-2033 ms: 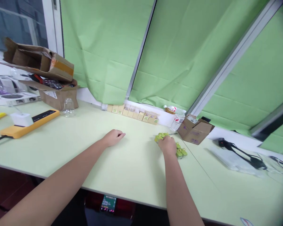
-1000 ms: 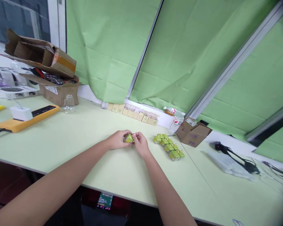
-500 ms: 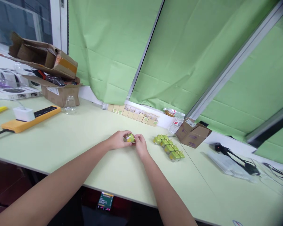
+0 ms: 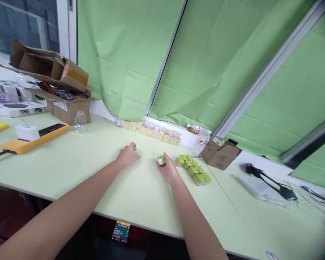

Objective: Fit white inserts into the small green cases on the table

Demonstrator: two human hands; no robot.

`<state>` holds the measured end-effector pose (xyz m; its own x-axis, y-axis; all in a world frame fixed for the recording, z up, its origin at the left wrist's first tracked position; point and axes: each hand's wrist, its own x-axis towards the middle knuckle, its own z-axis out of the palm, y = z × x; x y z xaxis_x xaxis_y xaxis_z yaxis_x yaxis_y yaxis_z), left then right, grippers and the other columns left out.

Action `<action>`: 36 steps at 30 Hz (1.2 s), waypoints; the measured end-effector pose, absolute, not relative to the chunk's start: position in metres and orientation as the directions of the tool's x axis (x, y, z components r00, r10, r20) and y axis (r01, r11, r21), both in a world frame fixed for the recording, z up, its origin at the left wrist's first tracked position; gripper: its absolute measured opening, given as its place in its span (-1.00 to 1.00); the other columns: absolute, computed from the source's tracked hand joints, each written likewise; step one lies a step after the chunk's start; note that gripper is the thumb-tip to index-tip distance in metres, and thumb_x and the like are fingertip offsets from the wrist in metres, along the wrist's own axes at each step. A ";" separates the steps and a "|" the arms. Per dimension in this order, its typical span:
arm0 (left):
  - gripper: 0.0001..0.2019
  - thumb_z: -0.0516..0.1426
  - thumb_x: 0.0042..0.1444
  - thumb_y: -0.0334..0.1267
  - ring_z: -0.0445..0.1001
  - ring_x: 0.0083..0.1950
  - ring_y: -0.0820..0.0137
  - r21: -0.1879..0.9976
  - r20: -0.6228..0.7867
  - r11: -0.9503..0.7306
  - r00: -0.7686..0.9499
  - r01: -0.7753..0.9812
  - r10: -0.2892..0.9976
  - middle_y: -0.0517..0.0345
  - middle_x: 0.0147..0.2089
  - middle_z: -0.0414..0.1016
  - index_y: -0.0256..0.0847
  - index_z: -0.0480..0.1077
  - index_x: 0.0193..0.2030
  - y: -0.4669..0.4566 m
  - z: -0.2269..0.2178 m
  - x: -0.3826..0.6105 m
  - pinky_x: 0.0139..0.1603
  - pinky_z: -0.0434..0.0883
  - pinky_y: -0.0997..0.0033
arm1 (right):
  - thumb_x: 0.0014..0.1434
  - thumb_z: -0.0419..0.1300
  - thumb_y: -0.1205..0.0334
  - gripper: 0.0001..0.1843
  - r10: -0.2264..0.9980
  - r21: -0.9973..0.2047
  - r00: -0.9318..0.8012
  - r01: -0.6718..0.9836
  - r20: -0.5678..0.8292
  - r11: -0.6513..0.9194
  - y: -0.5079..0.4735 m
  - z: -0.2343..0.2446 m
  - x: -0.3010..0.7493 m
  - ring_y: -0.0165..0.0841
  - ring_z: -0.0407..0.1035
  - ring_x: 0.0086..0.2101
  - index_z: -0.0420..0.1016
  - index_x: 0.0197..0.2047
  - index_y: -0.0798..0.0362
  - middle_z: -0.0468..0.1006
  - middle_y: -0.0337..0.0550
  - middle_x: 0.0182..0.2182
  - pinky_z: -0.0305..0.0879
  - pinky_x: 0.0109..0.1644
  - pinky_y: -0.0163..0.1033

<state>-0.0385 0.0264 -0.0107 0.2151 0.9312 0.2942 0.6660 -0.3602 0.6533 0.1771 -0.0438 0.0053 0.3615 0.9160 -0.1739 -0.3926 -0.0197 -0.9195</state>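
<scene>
My left hand (image 4: pixel 128 155) rests on the pale green table (image 4: pixel 70 162), its fingers closed on a small clear cap or shell (image 4: pixel 137 152). A hand's width to the right, my right hand (image 4: pixel 168 169) pinches a small green and white piece (image 4: pixel 160 160). Just right of that hand lies a cluster of several small green packaged items (image 4: pixel 193 168) in two short rows.
A row of small beige boxes (image 4: pixel 151 130) lines the wall under the green blinds. A small open cardboard box (image 4: pixel 219 152) and a water bottle (image 4: pixel 200 141) stand at back right, a black cable (image 4: pixel 271 182) further right. An orange power strip (image 4: pixel 32 138), glass jar (image 4: pixel 79 122) and cardboard boxes (image 4: pixel 56 90) are left.
My right hand took one green item from the cluster and brought it to my left hand. The two hands have now drawn apart, each keeping one part.
</scene>
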 end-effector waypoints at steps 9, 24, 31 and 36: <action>-0.47 0.18 0.01 -0.06 0.22 0.21 0.01 0.493 0.423 -0.310 0.088 0.813 0.902 -0.15 0.15 0.35 -0.16 0.24 0.12 0.027 -0.005 -0.043 0.15 0.16 0.01 | -0.11 0.40 0.28 -0.65 0.974 -0.968 0.197 -0.246 -0.110 -0.059 -0.055 0.009 0.172 -0.44 0.39 -0.42 0.44 -0.21 0.02 0.54 -0.20 -0.35 0.27 -0.38 -0.37; -0.57 0.06 0.17 -0.25 0.38 0.11 0.17 0.467 0.536 -0.832 0.653 0.298 0.535 -0.01 0.08 0.44 -0.11 0.31 0.19 -0.023 0.013 -0.021 0.06 0.34 0.22 | 0.05 0.27 -0.01 -0.65 0.993 -0.994 -0.060 0.034 -0.103 -0.102 -0.062 0.010 0.159 -0.50 0.22 -0.57 0.33 -0.22 0.03 0.36 -0.32 -0.49 0.10 -0.59 -0.42; -0.52 0.06 0.11 -0.29 0.42 0.06 0.20 0.486 0.510 -0.812 0.649 0.324 0.564 0.02 0.08 0.45 -0.11 0.30 0.21 -0.022 0.013 -0.018 -0.01 0.36 0.29 | 0.03 0.16 0.09 -0.74 0.998 -0.992 0.001 0.115 -0.056 -0.055 -0.057 0.008 0.150 -0.52 0.11 -0.63 0.30 -0.24 0.03 0.27 -0.39 -0.55 0.06 -0.67 -0.44; -0.49 0.06 0.08 -0.32 0.44 -0.01 0.23 0.513 0.513 -0.803 0.642 0.304 0.570 0.06 0.06 0.46 -0.06 0.31 0.22 -0.023 0.015 -0.014 -0.04 0.35 0.33 | -0.05 0.10 0.16 -0.79 0.991 -0.988 0.121 0.139 -0.053 -0.070 -0.054 0.008 0.142 -0.51 0.10 -0.68 0.30 -0.29 0.03 0.25 -0.40 -0.63 0.02 -0.70 -0.44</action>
<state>-0.0144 -0.0226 0.0148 0.6418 0.5700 0.5131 0.3035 -0.8032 0.5126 0.1421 -0.0537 0.0083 0.1213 0.9912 -0.0535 0.1386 -0.0702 -0.9879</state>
